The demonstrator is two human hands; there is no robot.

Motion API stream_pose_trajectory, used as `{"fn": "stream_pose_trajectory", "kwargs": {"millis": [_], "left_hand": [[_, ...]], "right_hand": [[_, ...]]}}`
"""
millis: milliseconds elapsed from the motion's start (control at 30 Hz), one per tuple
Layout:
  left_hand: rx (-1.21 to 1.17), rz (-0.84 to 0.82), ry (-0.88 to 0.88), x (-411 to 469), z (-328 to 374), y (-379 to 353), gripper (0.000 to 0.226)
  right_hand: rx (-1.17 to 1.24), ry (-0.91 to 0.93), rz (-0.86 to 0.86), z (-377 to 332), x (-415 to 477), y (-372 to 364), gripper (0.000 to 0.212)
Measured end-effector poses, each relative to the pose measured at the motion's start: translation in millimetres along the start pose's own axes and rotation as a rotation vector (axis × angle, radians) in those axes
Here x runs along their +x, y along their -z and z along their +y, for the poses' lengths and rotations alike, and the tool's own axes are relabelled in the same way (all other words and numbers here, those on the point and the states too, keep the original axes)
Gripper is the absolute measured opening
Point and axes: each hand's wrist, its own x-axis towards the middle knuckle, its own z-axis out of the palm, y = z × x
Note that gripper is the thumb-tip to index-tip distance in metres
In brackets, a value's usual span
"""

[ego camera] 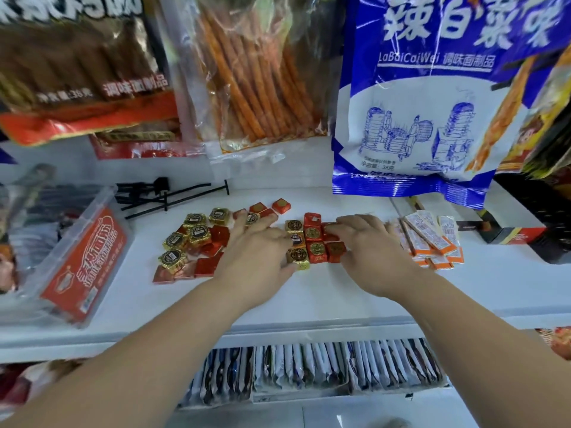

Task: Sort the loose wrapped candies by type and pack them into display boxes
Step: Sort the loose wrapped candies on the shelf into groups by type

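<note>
Your left hand (259, 251), fingers spread flat, and your right hand (367, 248), fingers lightly bent, press in on the block of gold and red cube candies (312, 245) at mid-shelf. Neither hand grasps anything. Squeeze unevenly and the rows will likely buckle, popping cubes out. Your left wrist is just beside the loose pile (194, 242) and could sweep it. Orange-and-white sachets (429, 239) crowd your right hand. The clear display box (83, 264) lies tilted left of the pile, and black hooks (167, 196) lie farther back.
</note>
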Motion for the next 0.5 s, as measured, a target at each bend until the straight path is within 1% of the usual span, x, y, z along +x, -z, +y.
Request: {"fn": "stream_pose_trajectory", "kwargs": {"millis": [67,133,200,267,333,400,500], "left_hand": [[-0.031,0.072,0.026,-7.1,-11.5,7.1,0.031],[-0.034,0.153,0.115,-18.7,-33.2,15.7,0.024],[-0.023,0.18,0.237,-30.7,-57.7,24.9,0.031],[-0.009,0.149,0.35,-39.0,-78.6,32.2,0.042],[-0.025,0.114,0.435,-41.2,-93.2,35.1,0.048],[-0.057,0.092,0.459,-40.2,-100.3,33.2,0.049],[-0.086,0.109,0.419,-38.7,-105.0,26.9,0.043]], "right_hand": [[0.067,0.052,0.091,-9.7,1.7,-3.8,0.046],[0.129,0.099,0.135,-25.5,6.9,-7.1,0.043],[0.169,0.123,0.159,-41.8,16.2,-9.2,0.04],[0.173,0.133,0.174,-58.1,28.9,-10.2,0.036],[0.154,0.123,0.15,-73.7,44.5,-9.9,0.037],[0.181,0.121,0.168,-88.9,61.6,-9.9,0.038],[0.171,0.134,0.199,-105.9,84.9,-12.8,0.038]]}}
